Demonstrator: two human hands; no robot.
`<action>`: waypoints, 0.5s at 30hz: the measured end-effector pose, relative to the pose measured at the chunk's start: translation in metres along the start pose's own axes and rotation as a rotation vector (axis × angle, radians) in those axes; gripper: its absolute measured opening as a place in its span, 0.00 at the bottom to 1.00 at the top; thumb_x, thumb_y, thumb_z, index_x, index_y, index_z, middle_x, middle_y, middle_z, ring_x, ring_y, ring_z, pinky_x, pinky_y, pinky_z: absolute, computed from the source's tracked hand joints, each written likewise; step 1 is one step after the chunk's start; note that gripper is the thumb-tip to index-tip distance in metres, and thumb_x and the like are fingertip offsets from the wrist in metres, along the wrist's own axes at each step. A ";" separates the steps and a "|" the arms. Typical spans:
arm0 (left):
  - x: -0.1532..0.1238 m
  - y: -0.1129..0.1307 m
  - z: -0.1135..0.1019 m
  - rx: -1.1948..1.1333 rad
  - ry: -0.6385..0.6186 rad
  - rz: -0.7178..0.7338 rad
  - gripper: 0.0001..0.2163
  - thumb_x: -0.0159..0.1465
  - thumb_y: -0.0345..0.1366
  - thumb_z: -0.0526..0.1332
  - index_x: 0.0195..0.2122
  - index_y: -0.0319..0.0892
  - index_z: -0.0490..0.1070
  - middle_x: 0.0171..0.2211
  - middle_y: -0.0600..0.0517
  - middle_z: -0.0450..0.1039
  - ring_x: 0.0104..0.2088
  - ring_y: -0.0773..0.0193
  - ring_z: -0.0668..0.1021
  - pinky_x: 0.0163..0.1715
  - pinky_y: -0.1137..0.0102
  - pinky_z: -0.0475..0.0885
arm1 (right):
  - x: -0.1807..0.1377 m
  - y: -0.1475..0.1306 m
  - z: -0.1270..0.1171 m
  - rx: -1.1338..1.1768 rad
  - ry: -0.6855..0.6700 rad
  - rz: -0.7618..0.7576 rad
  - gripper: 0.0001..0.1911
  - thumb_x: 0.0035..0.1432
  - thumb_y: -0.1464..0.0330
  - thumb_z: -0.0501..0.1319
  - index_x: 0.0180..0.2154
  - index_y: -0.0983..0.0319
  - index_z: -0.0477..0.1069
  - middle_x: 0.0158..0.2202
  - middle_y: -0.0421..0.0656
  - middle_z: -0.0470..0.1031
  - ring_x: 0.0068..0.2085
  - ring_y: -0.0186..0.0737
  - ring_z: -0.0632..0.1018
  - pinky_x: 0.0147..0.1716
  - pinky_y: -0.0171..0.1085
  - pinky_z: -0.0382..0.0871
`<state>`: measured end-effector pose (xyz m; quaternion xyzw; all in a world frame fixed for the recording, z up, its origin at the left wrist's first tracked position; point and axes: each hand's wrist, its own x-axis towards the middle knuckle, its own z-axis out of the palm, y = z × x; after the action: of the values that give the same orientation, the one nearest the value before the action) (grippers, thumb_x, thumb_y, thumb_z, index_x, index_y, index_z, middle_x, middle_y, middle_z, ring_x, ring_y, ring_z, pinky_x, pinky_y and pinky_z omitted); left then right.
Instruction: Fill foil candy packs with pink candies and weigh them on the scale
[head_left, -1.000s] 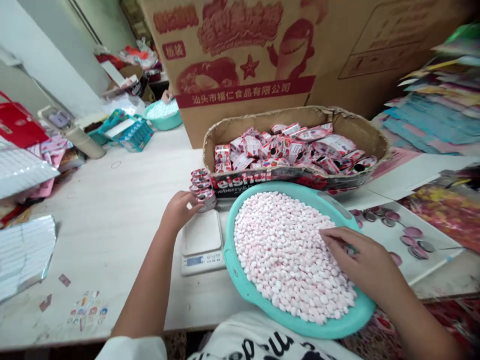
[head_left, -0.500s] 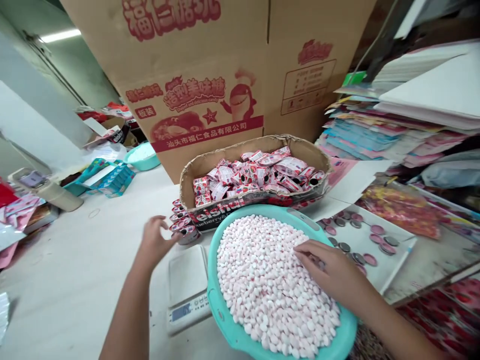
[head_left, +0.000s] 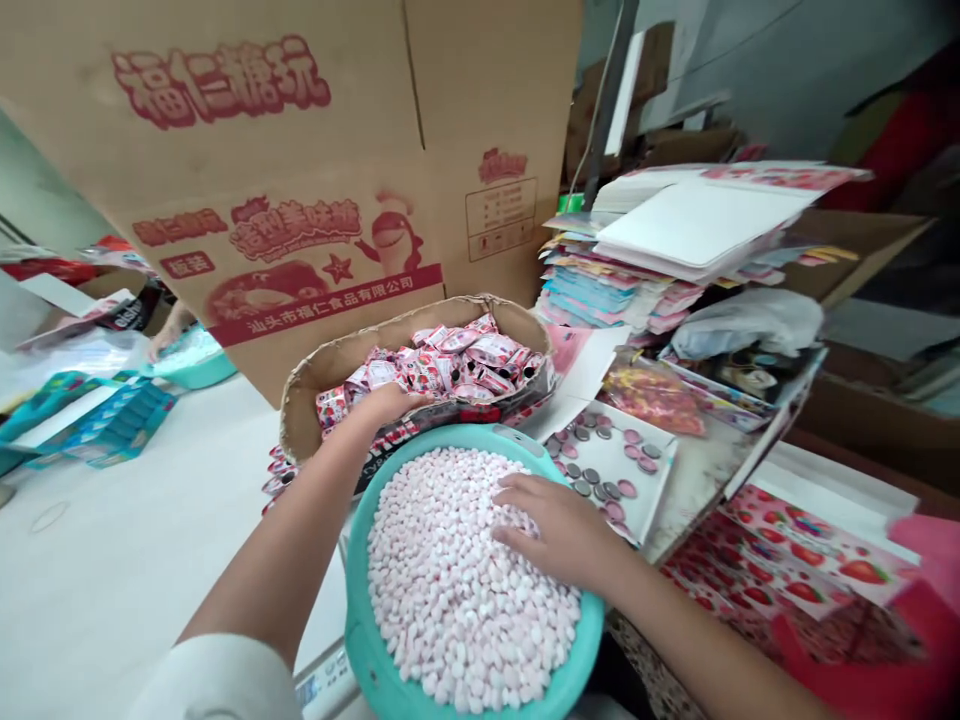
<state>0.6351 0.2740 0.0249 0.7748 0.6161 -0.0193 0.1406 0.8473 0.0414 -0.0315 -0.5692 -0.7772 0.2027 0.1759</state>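
Note:
A teal basin (head_left: 358, 560) heaped with small pink and white candies (head_left: 450, 580) sits in front of me. My right hand (head_left: 551, 525) lies on the candies at the basin's right side, fingers stretched out flat. My left hand (head_left: 386, 403) reaches over the front wall of a low cardboard tray (head_left: 311, 375) and rests on the small red and pink boxes (head_left: 469, 360) inside. Its fingertips are hidden among the boxes. A few small round containers (head_left: 276, 482) stand left of the tray.
A big printed carton (head_left: 300, 200) stands behind the tray. A white tray of round lids (head_left: 611, 465) lies to the right, with stacked printed sheets (head_left: 660, 250) behind it. Blue boxes (head_left: 97, 425), a second teal basin (head_left: 193, 365) and another person's hand (head_left: 166, 338) are at far left.
My left hand left the round containers by the scale and moved up into the cardboard tray. My right hand stayed on the candies. My view swung right and upward.

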 end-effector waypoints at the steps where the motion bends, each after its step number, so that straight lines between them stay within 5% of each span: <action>1: -0.006 -0.005 -0.001 -0.019 0.020 -0.024 0.30 0.55 0.63 0.56 0.37 0.37 0.74 0.41 0.37 0.79 0.39 0.47 0.80 0.34 0.65 0.70 | 0.000 0.000 0.000 -0.012 -0.035 0.008 0.27 0.61 0.50 0.56 0.55 0.58 0.71 0.61 0.51 0.69 0.61 0.53 0.69 0.60 0.51 0.61; 3: -0.025 -0.012 -0.007 -0.089 0.115 -0.068 0.30 0.57 0.61 0.56 0.43 0.35 0.72 0.40 0.38 0.78 0.39 0.49 0.80 0.34 0.65 0.71 | 0.004 0.000 -0.001 -0.024 -0.124 0.031 0.40 0.55 0.43 0.59 0.62 0.58 0.64 0.66 0.55 0.60 0.65 0.59 0.63 0.62 0.55 0.56; 6: -0.064 -0.014 -0.013 -0.363 0.477 -0.108 0.34 0.52 0.54 0.66 0.53 0.35 0.66 0.42 0.42 0.77 0.40 0.54 0.79 0.36 0.66 0.73 | 0.017 -0.003 0.003 0.000 -0.256 0.052 0.59 0.42 0.36 0.62 0.68 0.59 0.51 0.71 0.58 0.45 0.70 0.63 0.51 0.65 0.57 0.50; 9: -0.114 -0.009 0.000 -0.665 0.770 -0.032 0.35 0.46 0.49 0.73 0.54 0.40 0.68 0.45 0.46 0.76 0.43 0.56 0.79 0.41 0.67 0.74 | 0.035 -0.009 0.010 0.027 -0.337 0.009 0.66 0.36 0.36 0.65 0.69 0.57 0.45 0.72 0.57 0.36 0.71 0.64 0.40 0.66 0.57 0.44; 15: -0.170 -0.001 0.073 -1.133 0.572 -0.038 0.25 0.50 0.46 0.72 0.48 0.42 0.74 0.43 0.48 0.79 0.42 0.57 0.80 0.45 0.64 0.75 | 0.042 -0.021 0.020 0.036 -0.360 -0.072 0.67 0.32 0.38 0.69 0.69 0.56 0.47 0.71 0.58 0.43 0.70 0.68 0.47 0.65 0.58 0.47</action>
<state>0.6037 0.0951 -0.0110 0.5437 0.5574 0.5149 0.3585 0.8084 0.0734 -0.0363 -0.4924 -0.8121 0.3089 0.0510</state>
